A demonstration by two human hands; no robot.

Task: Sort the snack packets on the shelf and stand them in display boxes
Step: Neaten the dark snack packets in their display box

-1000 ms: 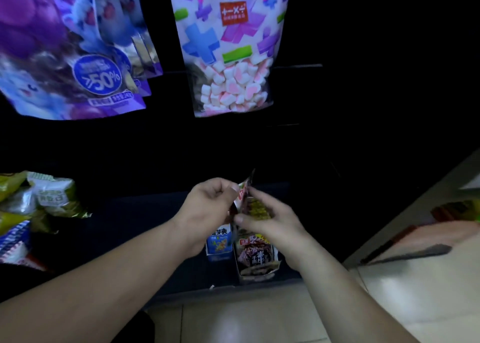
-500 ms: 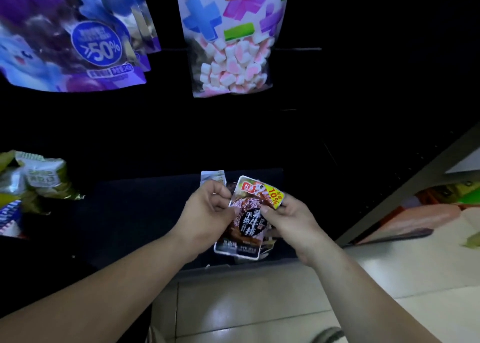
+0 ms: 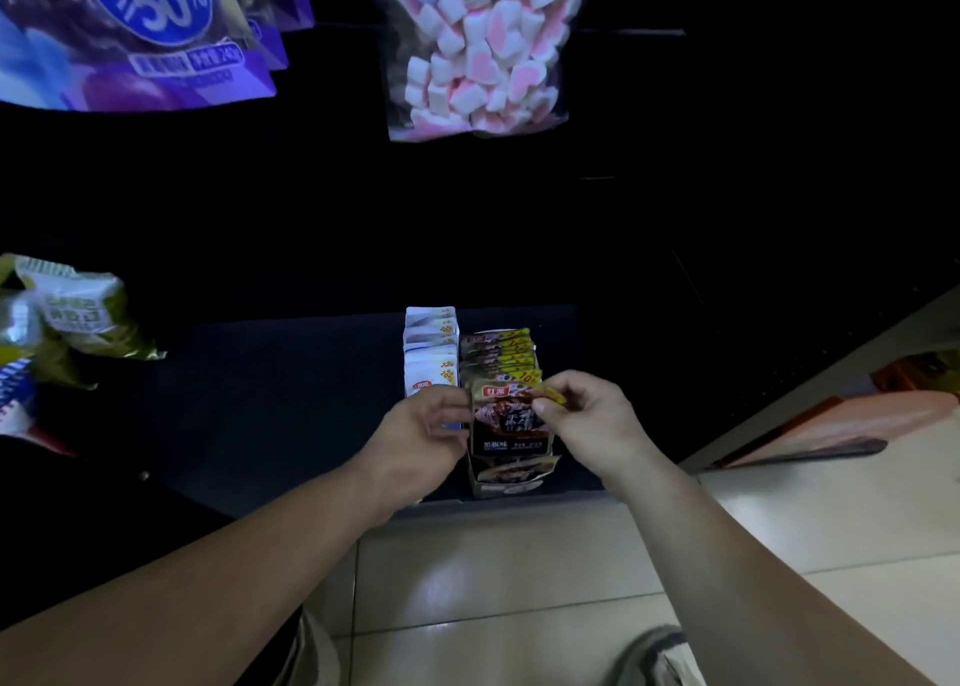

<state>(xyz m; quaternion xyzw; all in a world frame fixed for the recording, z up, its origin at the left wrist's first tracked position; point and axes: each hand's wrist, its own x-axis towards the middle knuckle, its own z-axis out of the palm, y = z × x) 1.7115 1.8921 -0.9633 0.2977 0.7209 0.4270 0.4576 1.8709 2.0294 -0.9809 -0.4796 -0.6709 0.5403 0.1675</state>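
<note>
A dark brown snack packet with a red logo and yellow corner stands upright at the front of a display box on the low dark shelf. My right hand pinches its top right corner. My left hand touches its left edge with curled fingers. Behind it a row of matching brown packets stands in the same box. To the left stands a row of white packets.
A marshmallow bag and purple bags hang above. Green and white snack bags lie at the left of the shelf. Pale floor tiles lie below, with orange packaging at the right.
The brown packet went from being held up in both hands down into the front of the display box. The camera tilted down and closer.
</note>
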